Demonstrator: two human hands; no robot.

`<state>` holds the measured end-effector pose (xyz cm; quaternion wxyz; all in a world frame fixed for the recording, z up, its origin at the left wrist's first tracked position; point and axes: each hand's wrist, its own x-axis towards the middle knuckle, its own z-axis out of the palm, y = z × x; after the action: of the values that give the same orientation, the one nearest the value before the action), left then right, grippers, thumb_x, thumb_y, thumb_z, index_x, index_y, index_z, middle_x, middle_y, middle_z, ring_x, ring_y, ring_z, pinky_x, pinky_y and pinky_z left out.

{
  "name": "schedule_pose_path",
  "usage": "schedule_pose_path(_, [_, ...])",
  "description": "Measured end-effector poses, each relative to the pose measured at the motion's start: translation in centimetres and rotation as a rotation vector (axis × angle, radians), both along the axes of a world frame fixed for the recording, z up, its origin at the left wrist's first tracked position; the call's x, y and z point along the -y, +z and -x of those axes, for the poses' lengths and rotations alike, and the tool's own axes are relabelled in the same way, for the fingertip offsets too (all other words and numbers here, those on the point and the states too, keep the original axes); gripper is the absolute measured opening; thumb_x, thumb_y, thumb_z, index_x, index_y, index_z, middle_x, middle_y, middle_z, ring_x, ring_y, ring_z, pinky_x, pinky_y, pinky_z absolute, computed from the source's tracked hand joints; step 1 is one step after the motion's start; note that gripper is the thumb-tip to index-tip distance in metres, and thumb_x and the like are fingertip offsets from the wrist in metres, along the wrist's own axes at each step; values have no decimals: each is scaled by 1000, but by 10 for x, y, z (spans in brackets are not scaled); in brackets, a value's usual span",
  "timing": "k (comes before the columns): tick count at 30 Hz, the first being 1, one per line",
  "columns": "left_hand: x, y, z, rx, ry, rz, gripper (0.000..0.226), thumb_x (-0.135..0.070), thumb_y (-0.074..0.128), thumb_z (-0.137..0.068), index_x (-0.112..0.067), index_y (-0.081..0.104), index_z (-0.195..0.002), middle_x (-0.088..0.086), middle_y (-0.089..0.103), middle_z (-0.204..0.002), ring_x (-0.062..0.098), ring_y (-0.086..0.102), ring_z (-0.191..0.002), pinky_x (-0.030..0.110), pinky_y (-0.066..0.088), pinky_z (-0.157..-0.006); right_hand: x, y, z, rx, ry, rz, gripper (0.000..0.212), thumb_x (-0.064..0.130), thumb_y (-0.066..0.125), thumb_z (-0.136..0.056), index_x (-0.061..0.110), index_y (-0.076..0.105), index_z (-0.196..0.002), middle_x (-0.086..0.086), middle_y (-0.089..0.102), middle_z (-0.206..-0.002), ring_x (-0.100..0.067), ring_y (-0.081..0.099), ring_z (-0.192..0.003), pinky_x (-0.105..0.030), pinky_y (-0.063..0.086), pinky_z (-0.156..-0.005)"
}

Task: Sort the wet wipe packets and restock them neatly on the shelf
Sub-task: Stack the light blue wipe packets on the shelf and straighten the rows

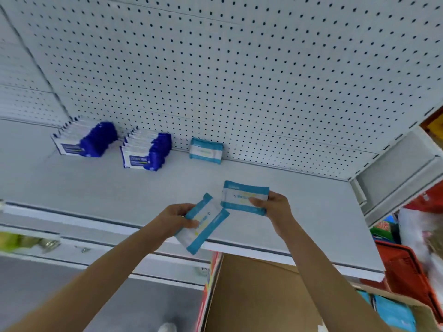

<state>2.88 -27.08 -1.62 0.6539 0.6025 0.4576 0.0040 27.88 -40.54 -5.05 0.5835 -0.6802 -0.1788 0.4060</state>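
My left hand [175, 218] grips a tilted light-blue and white wet wipe packet [203, 224] over the front edge of the grey shelf [96, 188]. My right hand [275, 209] holds a second light-blue packet [242, 194] upright, just above the shelf surface. One more light-blue packet [206, 150] stands against the pegboard back wall. To its left stand two rows of dark-blue and white packets, one [146, 152] near the middle and one [84, 140] further left.
A white pegboard [239, 68] backs the shelf. Below the shelf sits a cardboard box [251, 295], with light-blue packets [393, 312] showing at the lower right. A red basket [407, 267] stands at the right.
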Motion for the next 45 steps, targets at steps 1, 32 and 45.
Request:
schedule_pose_path(1, [-14, -3, 6, 0, 14, 6, 35, 1, 68, -86, -28, 61, -104, -1, 67, -100, 16, 68, -81, 23, 56, -55, -23, -4, 3, 30, 7, 2, 29, 1, 79, -74, 3, 72, -102, -13, 74, -100, -32, 70, -95, -35, 58, -81])
schedule_pose_path(32, [-151, -71, -18, 299, 484, 236, 50, 2, 68, -86, -35, 48, -112, 10, 65, -111, 25, 71, -93, 36, 62, -67, -249, -80, 3, 559, -393, 265, 49, 43, 81, -73, 12, 57, -103, 4, 56, -97, -14, 49, -91, -21, 42, -80])
schedule_pose_path(45, [-168, -89, -90, 287, 617, 220, 27, -11, 65, -92, -15, 58, -117, 10, 69, -114, 22, 72, -92, 38, 62, -76, -194, -51, 28, 10, -98, 30, 14, -5, 72, -80, -3, 69, -93, -14, 73, -90, -23, 70, -74, -26, 55, -55])
